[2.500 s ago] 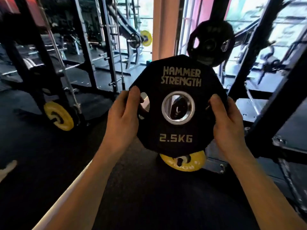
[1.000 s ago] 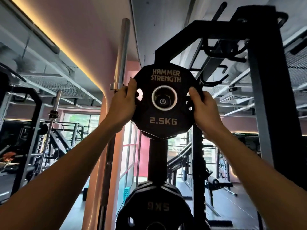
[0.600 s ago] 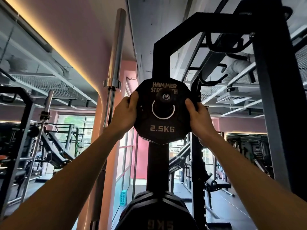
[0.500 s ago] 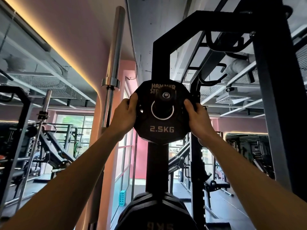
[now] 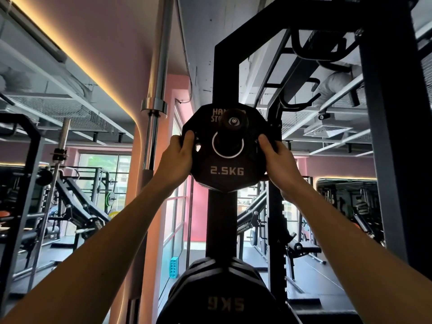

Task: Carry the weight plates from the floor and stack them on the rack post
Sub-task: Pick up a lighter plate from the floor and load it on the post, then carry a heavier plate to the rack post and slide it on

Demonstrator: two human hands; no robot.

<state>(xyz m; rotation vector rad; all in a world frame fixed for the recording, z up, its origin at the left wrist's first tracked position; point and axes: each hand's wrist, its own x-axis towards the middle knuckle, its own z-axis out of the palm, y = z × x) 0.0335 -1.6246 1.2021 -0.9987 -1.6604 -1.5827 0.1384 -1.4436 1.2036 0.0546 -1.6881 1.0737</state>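
Upright barbell [image 5: 156, 94] (teal block [image 5: 173, 268] below)

We observe two bare forearms, uncovered from the frame's lower edge to the wrists. No sleeve, glove, watch or ring shows on the left hand [image 5: 175, 160] or the right hand [image 5: 278, 160]. Short fingernails, unpainted.

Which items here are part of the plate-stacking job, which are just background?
In the job:
black 2.5KG weight plate
black rack post through its centre hole
left hand and right hand, gripping the plate's edges
black 5KG weight plates on the lower post

Background:
upright chrome barbell
small teal block on the floor
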